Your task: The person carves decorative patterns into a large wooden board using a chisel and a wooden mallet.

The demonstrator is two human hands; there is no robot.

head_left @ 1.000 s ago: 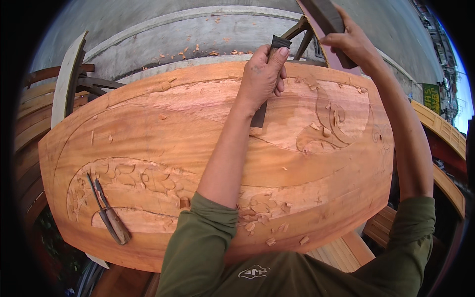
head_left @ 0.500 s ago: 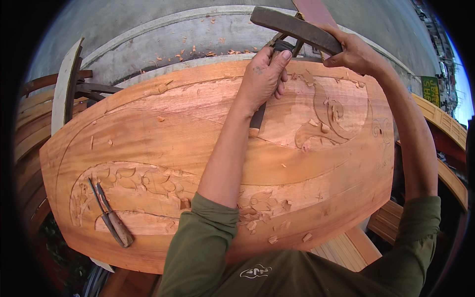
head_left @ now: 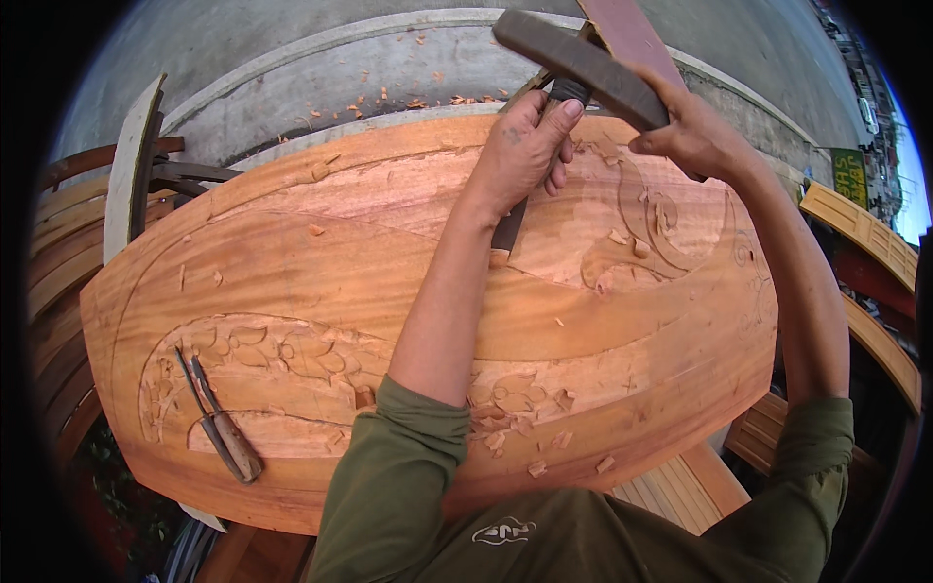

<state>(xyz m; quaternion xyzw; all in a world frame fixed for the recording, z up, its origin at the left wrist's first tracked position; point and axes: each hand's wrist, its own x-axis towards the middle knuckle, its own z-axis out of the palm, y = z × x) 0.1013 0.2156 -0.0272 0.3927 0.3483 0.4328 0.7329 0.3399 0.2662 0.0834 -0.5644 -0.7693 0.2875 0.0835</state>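
My left hand (head_left: pixel 525 146) is closed around a carving chisel (head_left: pixel 509 229), its dark-wrapped top showing above my fist. The chisel's lower end meets the carved wooden panel (head_left: pixel 292 253), beside a small curl of wood. A dark wooden mallet (head_left: pixel 569 60), shaped like a thick bar, is gripped at its right end by my right hand (head_left: pixel 695 126). It hangs over the chisel's top; whether they touch I cannot tell. Leaf shapes and a scroll (head_left: pixel 661 219) stand in relief on the panel, with wood chips scattered over it.
Two more chisels (head_left: pixel 219 432) lie on the panel at lower left. A pale board (head_left: pixel 131 170) sticks up beyond the left edge. Stacked timber (head_left: pixel 73 233) is at far left, panelled wooden pieces (head_left: pixel 860 233) at right. Shavings (head_left: pixel 416 103) dot the concrete behind.
The mallet has tilted and come lower toward the chisel's top, with my right hand and forearm shifting slightly down and inward. My left hand has barely moved.
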